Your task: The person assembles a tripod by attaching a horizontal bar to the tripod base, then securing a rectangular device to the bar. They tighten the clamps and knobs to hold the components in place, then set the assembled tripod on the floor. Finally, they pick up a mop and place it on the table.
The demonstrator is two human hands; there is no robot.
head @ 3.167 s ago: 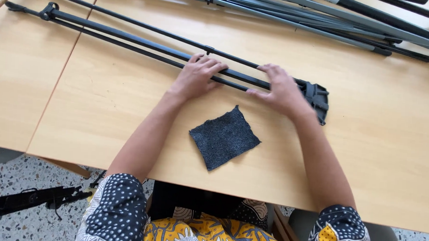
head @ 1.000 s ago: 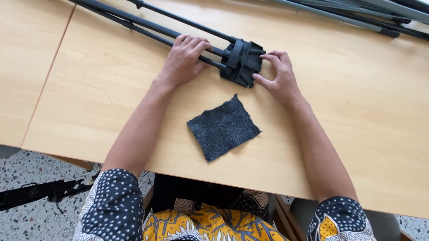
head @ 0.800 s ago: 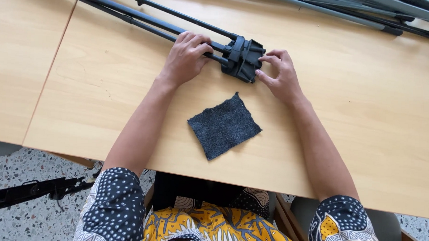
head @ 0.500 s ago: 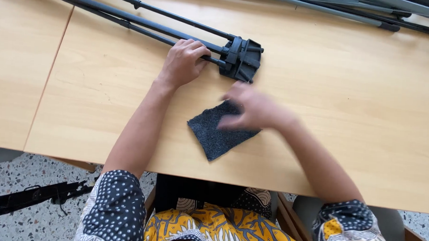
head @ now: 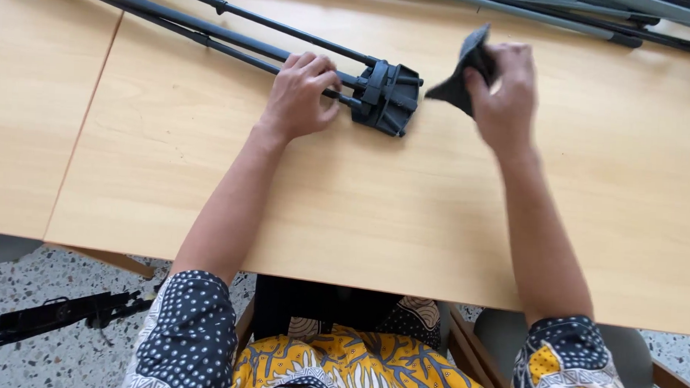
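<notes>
Folded black stand (head: 236, 29) lying across the wooden tabletop (head: 344, 209), far ends cut off at top left. Left hand (head: 301, 93) pressed on its rods, grip clenched around them beside the hub (head: 390, 96). Right hand (head: 501, 88) pinching dark cloth (head: 460, 72), lifted just right of the hub, partly hidden by fingers.

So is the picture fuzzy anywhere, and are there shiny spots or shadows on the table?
In the head view, the right hand and the dark cloth it holds look slightly soft; the left hand on the black folded stand is sharp. The wooden table is evenly lit with a pale sheen at its right side, and only faint, soft shadows lie under the hands and stand.
</notes>
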